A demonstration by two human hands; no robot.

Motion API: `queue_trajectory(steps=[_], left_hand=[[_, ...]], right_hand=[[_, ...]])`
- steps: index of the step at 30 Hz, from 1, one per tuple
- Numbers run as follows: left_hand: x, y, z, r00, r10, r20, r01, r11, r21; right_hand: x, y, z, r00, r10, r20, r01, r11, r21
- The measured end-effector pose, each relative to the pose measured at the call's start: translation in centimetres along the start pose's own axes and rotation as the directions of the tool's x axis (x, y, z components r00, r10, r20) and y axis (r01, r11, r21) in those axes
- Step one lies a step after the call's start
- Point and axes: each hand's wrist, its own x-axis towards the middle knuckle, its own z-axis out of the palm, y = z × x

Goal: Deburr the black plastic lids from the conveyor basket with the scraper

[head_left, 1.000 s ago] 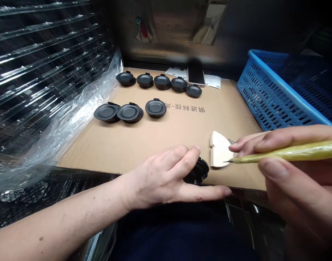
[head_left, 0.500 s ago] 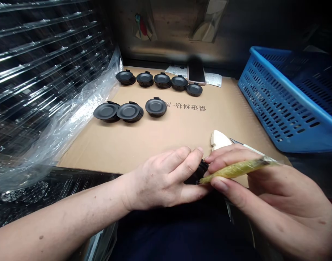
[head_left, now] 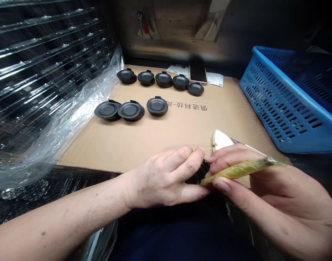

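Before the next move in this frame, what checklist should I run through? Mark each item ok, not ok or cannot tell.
1. Left hand holding the black part: ok.
2. Right hand gripping the yellow tool: ok.
3. Tool tip touching the black part: cannot tell; the contact is too obscured.
4. White piece fully in view: not ok; the right hand covers some.
5. Other black dishes apart from both hands: ok.

Two hands: left hand (head_left: 166, 177) at 6 o'clock, right hand (head_left: 280, 195) at 4. One yellow tool (head_left: 238, 171), at 4. Eight dish piles (head_left: 157, 106): five from 11 to 1, three from 10 to 12. One white pad (head_left: 221, 139), at 3; one basket (head_left: 277, 105), at 2; one phone (head_left: 197, 72), at 1; two hanging bags (head_left: 146, 29), around 12.
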Motion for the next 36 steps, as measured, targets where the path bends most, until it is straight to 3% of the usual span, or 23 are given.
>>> queue_trajectory(steps=[20, 26, 33, 36], left_hand=[[0.2, -0.1, 0.0, 1.0, 0.02, 0.004, -0.02, 1.0, -0.004], [0.2, -0.1, 0.0, 0.997, -0.079, 0.027, 0.081, 0.99, -0.117], [0.1, -0.4, 0.0, 0.995, -0.087, 0.047, 0.095, 0.973, -0.21], [0.2, -0.3, -0.1, 0.991, -0.108, 0.076, 0.124, 0.959, -0.256]], right_hand=[[0.1, -0.3, 0.0, 1.0, 0.026, 0.015, -0.025, 1.0, -0.016], [0.5, -0.7, 0.1, 1.0, 0.013, 0.018, -0.013, 1.0, -0.008], [2.2, -1.2, 0.1, 0.993, 0.038, 0.108, -0.034, 0.999, -0.036], [2.6, -1.1, 0.5, 0.996, 0.035, 0.082, -0.028, 0.997, -0.079]])
